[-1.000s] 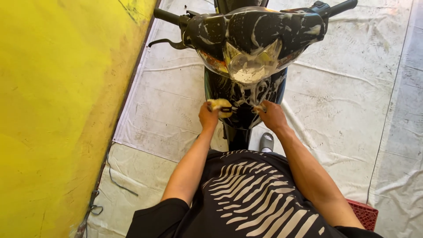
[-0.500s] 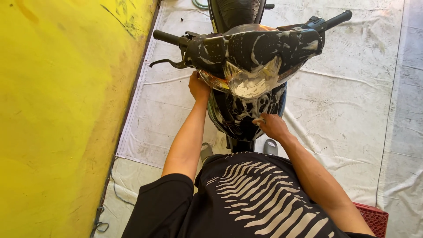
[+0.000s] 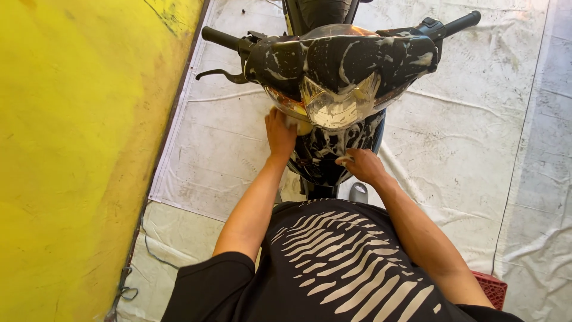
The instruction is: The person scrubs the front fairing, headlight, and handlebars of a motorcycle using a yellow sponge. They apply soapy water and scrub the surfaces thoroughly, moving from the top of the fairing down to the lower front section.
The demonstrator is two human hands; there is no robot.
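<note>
A black motorcycle faces me, its front cowl and headlight streaked with soap foam. My left hand presses a yellow sponge against the cowl just left of and below the headlight. On the lower front panel, my right hand rests with its fingers spread over the soapy surface. Both forearms reach forward from my black striped shirt.
A yellow wall runs along the left side. White tarpaulin covers the floor around the motorcycle. The handlebar grips stick out to both sides. A red crate corner shows at the lower right.
My left hand with the sponge has moved up from the lower front panel to the cowl beside the headlight. My right hand stays on the lower panel.
</note>
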